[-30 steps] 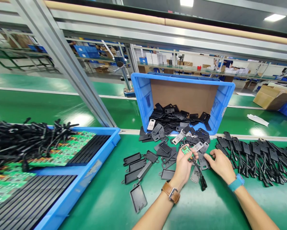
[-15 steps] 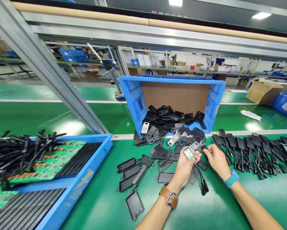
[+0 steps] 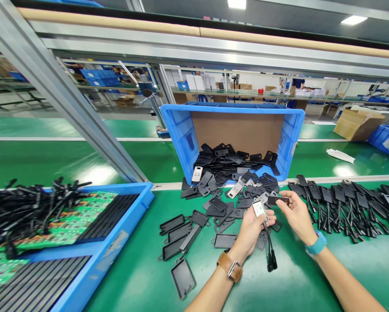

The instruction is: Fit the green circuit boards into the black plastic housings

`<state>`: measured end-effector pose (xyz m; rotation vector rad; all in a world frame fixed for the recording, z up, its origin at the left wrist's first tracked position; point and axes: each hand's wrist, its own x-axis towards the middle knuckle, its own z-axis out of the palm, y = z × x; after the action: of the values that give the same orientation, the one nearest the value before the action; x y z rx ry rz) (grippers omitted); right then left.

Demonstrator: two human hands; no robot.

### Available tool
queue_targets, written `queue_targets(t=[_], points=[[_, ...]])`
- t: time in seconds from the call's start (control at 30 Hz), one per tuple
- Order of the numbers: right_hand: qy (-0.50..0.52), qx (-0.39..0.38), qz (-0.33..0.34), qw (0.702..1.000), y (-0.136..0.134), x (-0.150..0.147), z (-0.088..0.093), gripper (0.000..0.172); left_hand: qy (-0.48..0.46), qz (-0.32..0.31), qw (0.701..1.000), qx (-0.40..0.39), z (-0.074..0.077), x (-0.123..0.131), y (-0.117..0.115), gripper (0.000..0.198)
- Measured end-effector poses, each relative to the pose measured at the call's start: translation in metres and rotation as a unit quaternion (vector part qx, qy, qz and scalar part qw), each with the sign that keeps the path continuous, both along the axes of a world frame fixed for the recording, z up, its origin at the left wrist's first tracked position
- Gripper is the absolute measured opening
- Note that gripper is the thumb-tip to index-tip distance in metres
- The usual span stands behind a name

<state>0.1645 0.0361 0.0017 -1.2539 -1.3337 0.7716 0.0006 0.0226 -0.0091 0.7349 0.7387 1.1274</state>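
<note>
My left hand (image 3: 251,227) is closed on a small circuit board (image 3: 260,209), its pale face upward. Two black cables with connectors (image 3: 271,261) hang from the board's lower end. Just to the right, my right hand (image 3: 294,212) pinches a black plastic cover (image 3: 278,200) by its edge, apart from the board. Flat cover plates (image 3: 218,204), black and grey, lie heaped beyond my hands. Left of them are several open black housings (image 3: 183,277) on the green work surface (image 3: 136,268).
A tipped blue crate (image 3: 178,143) spills black plates toward me. At left, a blue tray (image 3: 116,242) holds circuit boards (image 3: 93,208) and black cables. Rows of cabled black units (image 3: 339,203) lie at right. A white glove (image 3: 340,156) rests farther back. A metal post (image 3: 74,99) slants at left.
My right hand has moved slightly up and turned the black cover, so more of it shows. The board in my left hand has tilted and shifted slightly right, its cables swinging left.
</note>
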Motion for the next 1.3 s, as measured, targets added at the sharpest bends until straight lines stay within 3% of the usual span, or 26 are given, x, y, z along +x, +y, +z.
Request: queue_targets(t=[0.17, 0.33, 0.53, 0.73, 0.93, 1.3], points=[[0.107, -0.024, 0.028, 0.994, 0.002, 0.001, -0.001, 0.039, 0.022, -0.03, 0.999, 0.006, -0.001, 0.001, -0.001, 0.031], [0.1, -0.039, 0.038, 0.994, 0.003, 0.002, -0.003, 0.041, -0.019, -0.046, 0.998, 0.029, -0.001, 0.002, -0.001, 0.027], [0.093, -0.04, 0.091, 0.991, -0.005, -0.007, 0.001, 0.039, -0.114, -0.084, 0.99, -0.019, 0.002, 0.0, -0.002, 0.029], [-0.033, -0.044, 0.106, 0.993, -0.015, -0.015, 0.0, 0.029, -0.096, -0.109, 0.989, -0.007, -0.001, 0.004, -0.005, 0.027], [-0.136, 0.029, 0.039, 0.99, -0.016, -0.018, -0.002, 0.025, -0.062, -0.107, 0.992, 0.025, -0.007, 0.009, -0.01, 0.03], [-0.121, 0.041, 0.035, 0.991, -0.013, -0.02, -0.011, 0.03, 0.03, -0.08, 0.994, 0.069, -0.006, 0.013, -0.012, 0.039]])
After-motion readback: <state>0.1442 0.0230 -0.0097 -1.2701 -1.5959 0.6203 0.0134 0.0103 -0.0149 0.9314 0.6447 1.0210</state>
